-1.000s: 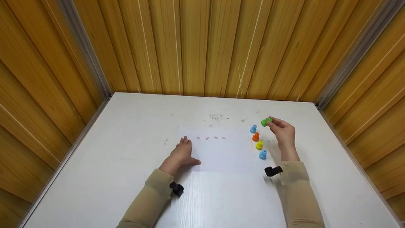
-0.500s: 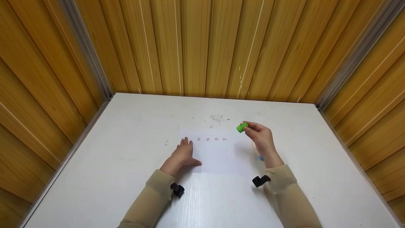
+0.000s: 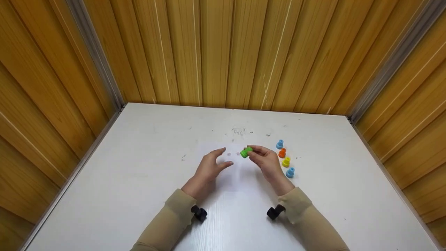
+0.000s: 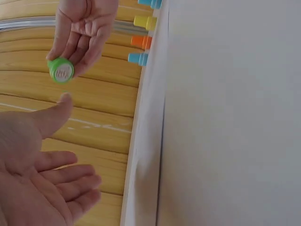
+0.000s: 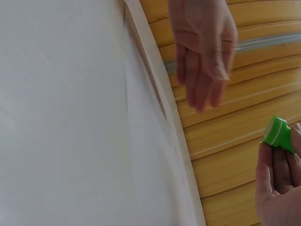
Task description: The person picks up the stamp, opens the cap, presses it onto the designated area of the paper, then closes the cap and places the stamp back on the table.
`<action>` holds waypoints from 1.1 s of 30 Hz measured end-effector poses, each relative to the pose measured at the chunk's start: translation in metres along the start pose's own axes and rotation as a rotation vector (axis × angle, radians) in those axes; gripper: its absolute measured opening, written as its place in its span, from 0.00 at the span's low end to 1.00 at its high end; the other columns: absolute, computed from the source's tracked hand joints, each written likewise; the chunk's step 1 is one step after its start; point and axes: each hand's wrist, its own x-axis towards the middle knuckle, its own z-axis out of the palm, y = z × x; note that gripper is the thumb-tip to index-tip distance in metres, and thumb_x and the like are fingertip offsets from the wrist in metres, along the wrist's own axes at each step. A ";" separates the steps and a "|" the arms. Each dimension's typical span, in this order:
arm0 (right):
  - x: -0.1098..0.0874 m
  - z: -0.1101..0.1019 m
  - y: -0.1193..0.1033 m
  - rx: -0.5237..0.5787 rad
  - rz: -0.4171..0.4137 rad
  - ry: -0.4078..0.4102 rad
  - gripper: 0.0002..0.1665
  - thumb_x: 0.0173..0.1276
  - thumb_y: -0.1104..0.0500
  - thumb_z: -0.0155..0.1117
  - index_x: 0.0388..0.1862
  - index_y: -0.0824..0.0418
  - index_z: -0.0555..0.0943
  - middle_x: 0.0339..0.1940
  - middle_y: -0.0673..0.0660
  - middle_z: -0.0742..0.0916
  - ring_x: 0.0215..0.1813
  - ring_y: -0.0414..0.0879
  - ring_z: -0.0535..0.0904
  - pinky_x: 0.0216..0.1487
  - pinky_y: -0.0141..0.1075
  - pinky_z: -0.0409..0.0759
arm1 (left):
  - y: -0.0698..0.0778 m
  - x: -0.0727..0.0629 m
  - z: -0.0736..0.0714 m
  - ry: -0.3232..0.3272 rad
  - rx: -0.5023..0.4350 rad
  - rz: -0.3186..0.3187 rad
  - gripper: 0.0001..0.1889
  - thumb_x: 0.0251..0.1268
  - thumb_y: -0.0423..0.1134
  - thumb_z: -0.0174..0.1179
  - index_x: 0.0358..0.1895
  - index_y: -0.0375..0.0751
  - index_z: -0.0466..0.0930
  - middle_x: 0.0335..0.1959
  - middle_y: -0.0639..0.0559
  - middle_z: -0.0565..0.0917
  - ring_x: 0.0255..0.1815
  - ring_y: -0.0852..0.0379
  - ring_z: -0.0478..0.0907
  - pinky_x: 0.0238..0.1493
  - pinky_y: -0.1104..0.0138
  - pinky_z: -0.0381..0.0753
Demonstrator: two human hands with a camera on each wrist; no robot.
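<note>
My right hand [image 3: 267,164] pinches a small green toy stamp [image 3: 246,152] between thumb and fingers, raised over the white paper sheet [image 3: 231,181]. In the left wrist view the round end of the stamp [image 4: 63,72] faces the camera and bears a reddish design. My left hand [image 3: 209,165] is held over the sheet's left part, thumb and fingers spread apart, a short gap from the stamp. Small printed marks [image 3: 229,154] show on the paper between the hands; others are covered by them.
Right of the sheet, a blue stamp [image 3: 279,144], an orange stamp [image 3: 282,152], a yellow stamp [image 3: 286,162] and another blue stamp [image 3: 290,172] stand in a row. Dark scuffs [image 3: 239,131] mark the white table [image 3: 146,181]. Wood-patterned walls [image 3: 216,52] enclose its back and sides.
My right hand has carried the green stamp leftward from beyond the row to over the paper. My left hand has lifted off the sheet and turned toward the stamp.
</note>
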 end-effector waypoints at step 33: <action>-0.011 0.024 0.014 0.245 0.133 0.025 0.17 0.72 0.66 0.67 0.58 0.68 0.84 0.49 0.53 0.91 0.52 0.43 0.89 0.57 0.36 0.87 | 0.002 -0.005 0.014 0.161 -0.337 0.249 0.14 0.60 0.31 0.74 0.49 0.32 0.87 0.45 0.40 0.91 0.45 0.48 0.90 0.47 0.70 0.89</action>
